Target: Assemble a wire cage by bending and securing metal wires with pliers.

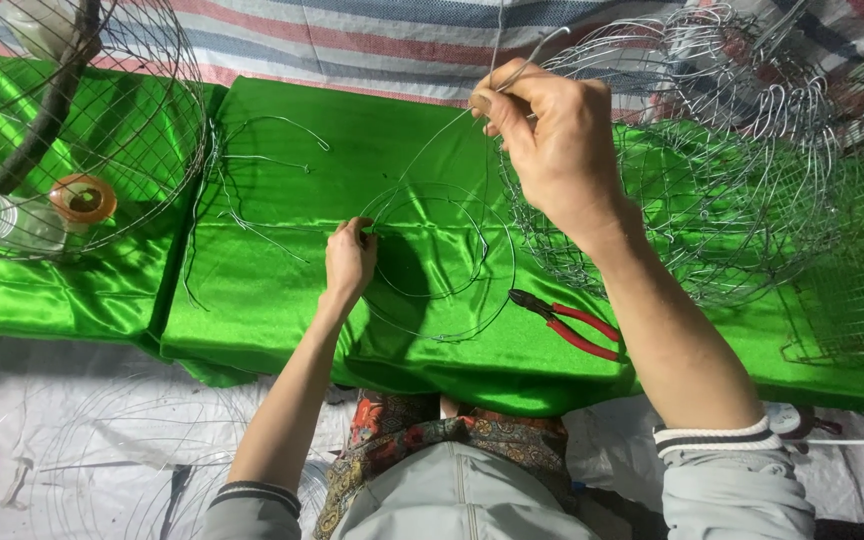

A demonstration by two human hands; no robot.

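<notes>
My fingertips hid exactly how the thin steel wire (439, 128) was gripped. My right hand (550, 135) pinched its upper end, raised above the green cloth (282, 290); my left hand (349, 258) pressed its coiled loops flat there. Red-handled pliers (567, 322) lay just beside the loops

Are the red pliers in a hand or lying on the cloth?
Lying down: the pliers rest on the green cloth, untouched. Both the left hand and right hand grip wire.
</notes>
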